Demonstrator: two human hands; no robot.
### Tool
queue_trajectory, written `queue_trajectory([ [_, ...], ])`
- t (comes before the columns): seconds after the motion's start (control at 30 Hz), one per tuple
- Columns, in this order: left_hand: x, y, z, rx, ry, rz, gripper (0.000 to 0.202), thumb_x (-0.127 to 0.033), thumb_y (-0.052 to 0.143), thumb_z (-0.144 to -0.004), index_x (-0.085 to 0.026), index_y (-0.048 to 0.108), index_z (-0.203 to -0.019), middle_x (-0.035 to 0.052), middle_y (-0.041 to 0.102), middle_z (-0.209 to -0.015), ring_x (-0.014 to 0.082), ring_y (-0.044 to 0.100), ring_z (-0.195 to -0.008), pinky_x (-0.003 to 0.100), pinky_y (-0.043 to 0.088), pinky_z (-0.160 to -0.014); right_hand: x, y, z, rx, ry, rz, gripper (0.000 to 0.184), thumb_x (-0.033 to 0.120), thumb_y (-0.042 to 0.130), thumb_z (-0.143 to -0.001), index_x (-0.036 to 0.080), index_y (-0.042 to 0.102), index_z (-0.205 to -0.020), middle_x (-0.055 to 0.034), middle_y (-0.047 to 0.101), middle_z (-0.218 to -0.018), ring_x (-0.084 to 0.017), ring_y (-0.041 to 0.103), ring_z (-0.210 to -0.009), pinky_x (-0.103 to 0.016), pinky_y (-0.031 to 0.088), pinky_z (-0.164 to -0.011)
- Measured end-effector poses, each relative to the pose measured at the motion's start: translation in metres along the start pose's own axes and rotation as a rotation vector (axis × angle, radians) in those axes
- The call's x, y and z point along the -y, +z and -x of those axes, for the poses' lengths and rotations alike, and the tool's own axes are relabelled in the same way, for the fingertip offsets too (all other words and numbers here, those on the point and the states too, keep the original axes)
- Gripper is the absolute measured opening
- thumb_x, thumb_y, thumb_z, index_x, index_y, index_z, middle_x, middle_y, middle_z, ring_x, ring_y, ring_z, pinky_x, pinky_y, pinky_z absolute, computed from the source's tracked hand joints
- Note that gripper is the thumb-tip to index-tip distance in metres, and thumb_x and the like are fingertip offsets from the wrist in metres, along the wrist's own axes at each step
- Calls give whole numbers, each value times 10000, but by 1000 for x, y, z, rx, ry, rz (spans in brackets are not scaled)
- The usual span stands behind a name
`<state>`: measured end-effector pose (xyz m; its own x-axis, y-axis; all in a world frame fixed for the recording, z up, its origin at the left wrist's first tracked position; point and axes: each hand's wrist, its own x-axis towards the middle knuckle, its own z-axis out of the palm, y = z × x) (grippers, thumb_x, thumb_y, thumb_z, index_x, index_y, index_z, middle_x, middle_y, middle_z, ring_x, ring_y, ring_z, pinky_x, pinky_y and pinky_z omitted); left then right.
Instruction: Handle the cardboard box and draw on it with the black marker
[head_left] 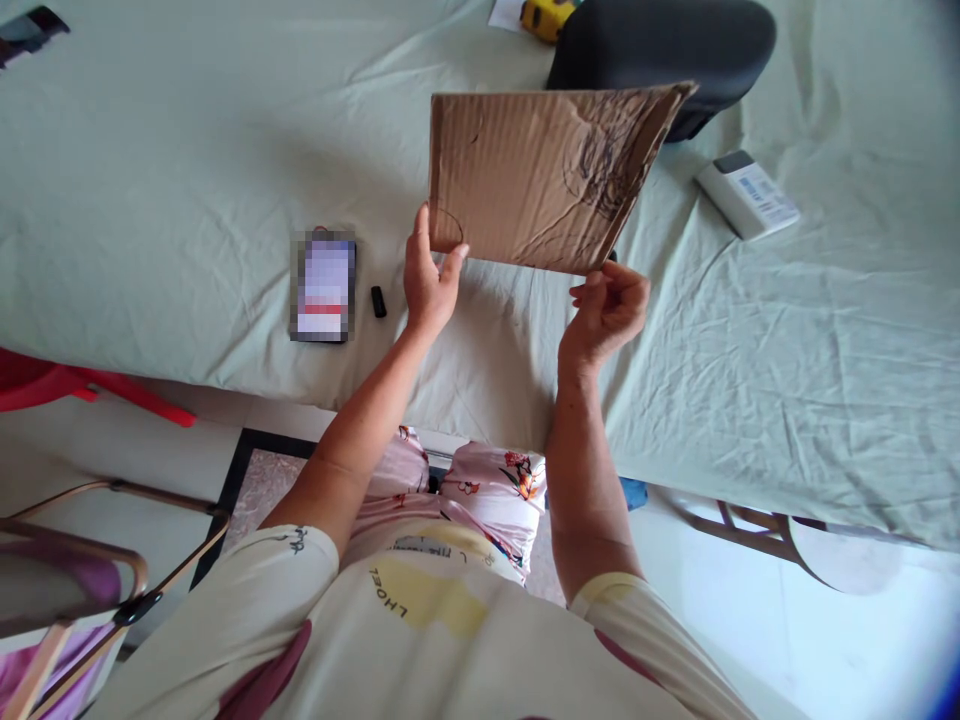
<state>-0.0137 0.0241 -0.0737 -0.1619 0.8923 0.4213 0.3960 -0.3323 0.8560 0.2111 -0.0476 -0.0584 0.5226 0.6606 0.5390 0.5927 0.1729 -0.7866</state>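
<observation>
A brown corrugated cardboard sheet (pixel 540 175) with dark scribbles on its right part is held up above a bed covered by a pale green sheet (pixel 172 170). My left hand (pixel 429 280) pinches the cardboard's lower left corner between thumb and fingers. My right hand (pixel 606 310) is curled under the lower right corner and grips its edge.
On the bed lie a phone (pixel 323 286), a small black cap-like piece (pixel 379 301), a white box with a label (pixel 747 193), a dark grey cushion (pixel 667 45) and a yellow object (pixel 546 17). A red chair (pixel 45 382) and a folding chair frame (pixel 112 560) stand at the left.
</observation>
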Motion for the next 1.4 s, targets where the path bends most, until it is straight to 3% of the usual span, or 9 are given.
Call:
queue_trajectory([
  [0.13,-3,-5,-2,-34,30,13,640,-666,532,-1050,-337,450,-1592,83,525,-1673,268,414,-1643,484,351,-1373,7,-4,1,-54,-51,41,485,602,375,-1096,264,705,-1200,-49,655,-1008,-173,693,-835,-424,626,-786],
  [0.33,-14,-11,2,-119,40,84,663,-758,379,-1054,-291,573,-1482,106,634,-1548,242,636,-1430,391,529,-1213,25,-16,1,-149,-67,20,535,685,372,-1074,235,657,-1022,-52,576,-944,-219,666,-939,-462,609,-852],
  [0.5,-14,-14,1,-160,34,103,644,-755,408,-1053,-289,609,-1449,90,664,-1463,234,628,-1420,360,541,-1175,27,-17,1,-108,-16,23,533,686,375,-1073,228,639,-1000,-33,556,-883,-217,672,-921,-441,602,-848],
  [0.67,-10,-19,-1,-157,-11,125,618,-733,450,-1054,-320,562,-1501,82,616,-1517,261,550,-1504,413,525,-1213,32,-13,4,-22,23,-46,502,694,417,-1062,245,596,-925,3,562,-803,-153,634,-756,-357,585,-765],
  [0.83,-21,-22,0,-116,52,118,789,-831,488,-978,-354,438,-1604,77,421,-1729,296,361,-1647,499,421,-1317,57,-9,21,129,3,-167,520,752,583,-965,253,565,-817,24,609,-740,-121,593,-655,-302,551,-674],
  [0.97,-43,-19,12,-12,121,65,739,-830,473,-981,-325,563,-1514,63,359,-1773,308,274,-1690,518,245,-1407,74,-3,36,356,-60,-292,445,687,629,-976,253,655,-878,14,701,-794,-122,647,-660,-290,561,-666],
  [1.07,-58,-16,22,82,170,46,700,-824,418,-999,-312,648,-1416,74,367,-1764,303,304,-1681,500,245,-1405,77,2,41,484,-76,-325,426,674,593,-1002,260,691,-996,-3,751,-899,-132,704,-721,-296,583,-703],
  [1.23,-66,-16,26,135,252,33,689,-856,456,-960,-336,675,-1355,87,391,-1739,301,380,-1644,491,296,-1381,69,8,31,315,-31,-256,497,734,660,-939,250,648,-1053,33,692,-783,-115,634,-653,-286,536,-664],
  [1.4,-64,-15,25,184,252,2,765,-873,688,-812,-330,680,-1352,124,397,-1733,360,350,-1654,555,330,-1363,54,3,14,224,18,-129,581,704,738,-897,254,623,-1246,68,636,-719,-118,573,-620,-293,515,-665],
])
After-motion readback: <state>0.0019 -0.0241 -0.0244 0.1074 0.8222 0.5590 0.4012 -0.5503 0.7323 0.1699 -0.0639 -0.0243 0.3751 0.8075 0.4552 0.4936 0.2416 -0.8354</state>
